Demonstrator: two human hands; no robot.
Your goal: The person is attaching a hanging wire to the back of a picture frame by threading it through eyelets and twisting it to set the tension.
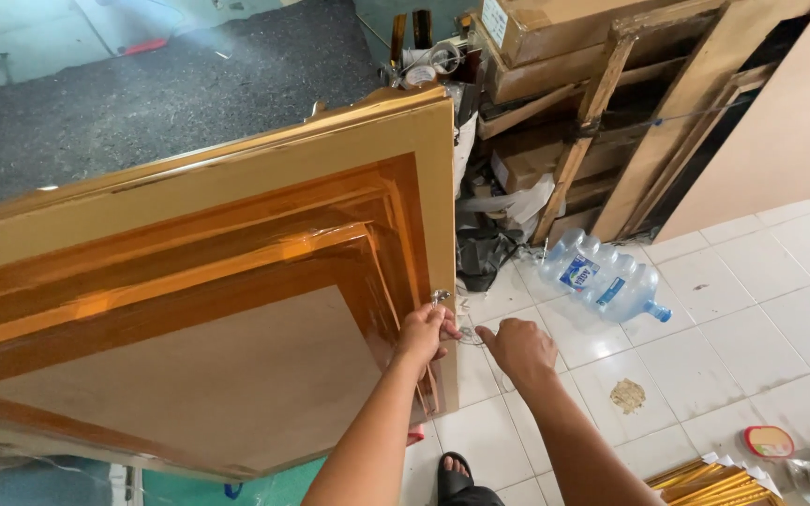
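A large gold and orange picture frame [236,253] with a brown backing board leans on its edge in front of me. A small metal hanger fitting [440,297] sticks out of its right edge. My left hand [422,335] pinches a thin wire [469,335] just below that fitting, against the frame's edge. My right hand [517,349] holds the other end of the same wire, a little to the right, over the white tiled floor [752,309].
Two large clear water bottles [602,274] lie on the tiles to the right. Cardboard boxes and wooden frames [592,103] are stacked behind them. Gold moulding strips [714,487] and a small round tin [769,441] sit at the lower right. My sandalled foot [455,473] is below.
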